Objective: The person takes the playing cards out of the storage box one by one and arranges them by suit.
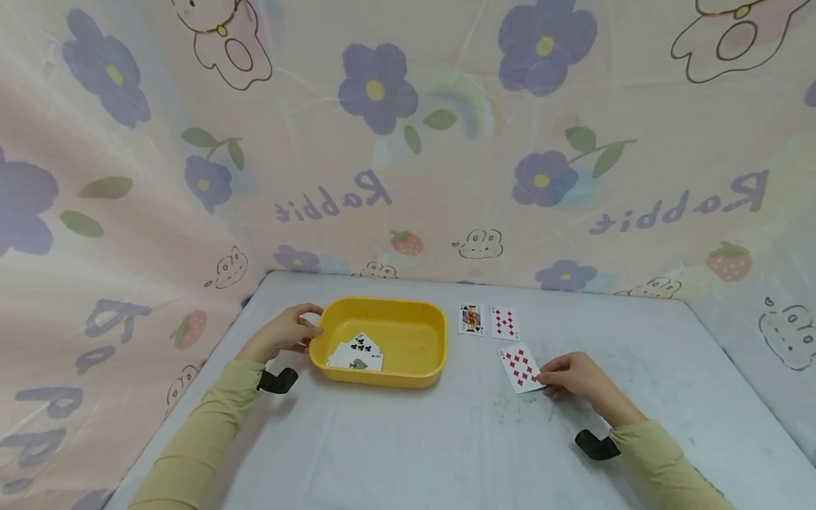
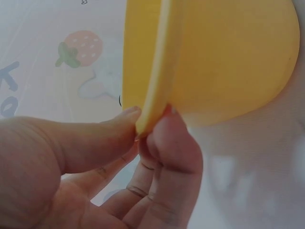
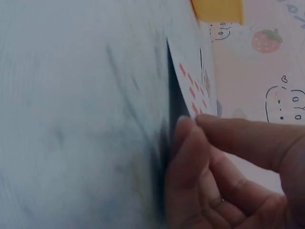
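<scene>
My left hand (image 1: 285,331) pinches the left rim of a yellow plastic basin (image 1: 408,379), thumb on the inner side and fingers outside, as the left wrist view shows. Inside the basin at its left lie several playing cards (image 1: 362,345), among them a club card and an ace of spades. To the right, my right hand (image 1: 576,382) pinches one corner of a red diamond playing card (image 1: 519,367) between thumb and fingers. In the right wrist view that card (image 3: 188,86) slants up from the tabletop, with dark shadow under it.
Behind the held card lie a face card (image 1: 471,319) and another red diamond card (image 1: 505,323), side by side right of the basin. The white-covered table (image 1: 382,446) meets a patterned curtain (image 1: 446,212) at its back and left edges. Dark smudges mark the cover near the right hand.
</scene>
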Demonstrator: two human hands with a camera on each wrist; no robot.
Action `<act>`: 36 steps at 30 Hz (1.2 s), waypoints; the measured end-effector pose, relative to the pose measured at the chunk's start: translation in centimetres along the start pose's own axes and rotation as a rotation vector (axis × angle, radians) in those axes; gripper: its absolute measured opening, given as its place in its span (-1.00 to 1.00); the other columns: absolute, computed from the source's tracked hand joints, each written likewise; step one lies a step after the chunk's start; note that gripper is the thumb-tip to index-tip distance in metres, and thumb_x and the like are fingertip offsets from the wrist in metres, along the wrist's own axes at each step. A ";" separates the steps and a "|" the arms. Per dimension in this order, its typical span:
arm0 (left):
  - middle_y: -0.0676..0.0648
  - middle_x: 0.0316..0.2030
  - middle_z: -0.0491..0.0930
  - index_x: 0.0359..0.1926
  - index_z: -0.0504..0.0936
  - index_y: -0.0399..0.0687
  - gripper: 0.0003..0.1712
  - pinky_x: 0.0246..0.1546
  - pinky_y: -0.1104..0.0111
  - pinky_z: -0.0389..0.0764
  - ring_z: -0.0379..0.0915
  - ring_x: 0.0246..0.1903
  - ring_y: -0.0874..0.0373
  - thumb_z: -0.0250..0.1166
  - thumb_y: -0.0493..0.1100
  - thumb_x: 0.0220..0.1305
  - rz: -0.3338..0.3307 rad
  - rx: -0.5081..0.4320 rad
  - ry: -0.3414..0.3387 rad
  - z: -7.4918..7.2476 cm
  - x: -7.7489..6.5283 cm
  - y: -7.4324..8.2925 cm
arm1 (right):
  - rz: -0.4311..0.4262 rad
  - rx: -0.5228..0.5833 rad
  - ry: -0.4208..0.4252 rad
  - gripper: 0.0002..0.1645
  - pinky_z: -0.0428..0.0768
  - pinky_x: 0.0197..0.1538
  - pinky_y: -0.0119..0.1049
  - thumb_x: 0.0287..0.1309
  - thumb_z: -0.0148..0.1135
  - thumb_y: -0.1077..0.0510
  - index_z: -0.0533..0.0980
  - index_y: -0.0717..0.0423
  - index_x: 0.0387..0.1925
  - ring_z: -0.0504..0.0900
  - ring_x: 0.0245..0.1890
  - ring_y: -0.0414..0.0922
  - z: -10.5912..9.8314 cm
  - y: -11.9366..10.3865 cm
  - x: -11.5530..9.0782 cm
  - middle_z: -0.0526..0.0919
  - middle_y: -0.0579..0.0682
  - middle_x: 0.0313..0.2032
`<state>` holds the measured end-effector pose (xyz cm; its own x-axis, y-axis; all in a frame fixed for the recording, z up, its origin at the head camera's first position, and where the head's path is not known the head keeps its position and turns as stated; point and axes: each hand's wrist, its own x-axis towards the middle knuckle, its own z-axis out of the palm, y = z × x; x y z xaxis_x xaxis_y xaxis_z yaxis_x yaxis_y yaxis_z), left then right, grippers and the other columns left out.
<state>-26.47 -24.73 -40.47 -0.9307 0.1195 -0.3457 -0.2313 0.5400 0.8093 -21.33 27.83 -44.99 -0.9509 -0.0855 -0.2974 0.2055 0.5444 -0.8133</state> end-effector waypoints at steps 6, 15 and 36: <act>-0.31 -0.18 0.55 0.29 0.27 -0.16 -0.46 -0.32 0.18 0.64 0.50 -0.43 0.01 0.18 -0.27 0.34 0.009 -0.004 0.001 0.1 -0.2 0.1 | 0.044 0.137 -0.037 -0.72 0.66 -0.41 -0.28 0.10 0.35 0.27 0.54 0.45 -0.24 0.64 -0.54 -0.14 1.1 -0.1 0.1 0.65 0.07 -0.52; -0.31 -0.17 0.55 0.30 0.27 -0.15 -0.47 -0.32 0.18 0.64 0.50 -0.43 0.03 0.18 -0.26 0.35 0.002 0.004 0.009 0.0 -0.1 0.0 | 0.044 0.144 -0.069 -0.75 0.66 -0.42 -0.25 0.13 0.31 0.28 0.54 0.44 -0.24 0.64 -0.57 -0.14 1.7 -0.6 0.7 0.65 0.09 -0.52; -0.29 -0.18 0.55 0.29 0.28 -0.14 -0.47 -0.31 0.19 0.65 0.49 -0.43 0.04 0.19 -0.24 0.35 -0.014 0.011 0.019 0.0 -0.1 0.2 | 0.033 0.128 -0.189 -0.78 0.53 -0.57 -0.44 0.18 0.24 0.19 0.56 0.34 -0.41 0.54 -0.68 -0.25 1.5 -0.3 0.7 0.58 -0.01 -0.64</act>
<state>-26.37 -24.61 -40.31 -0.9327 0.0965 -0.3476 -0.2410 0.5505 0.7993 -21.72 26.35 -45.73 -0.8855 -0.2309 -0.4033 0.2747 0.4400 -0.8549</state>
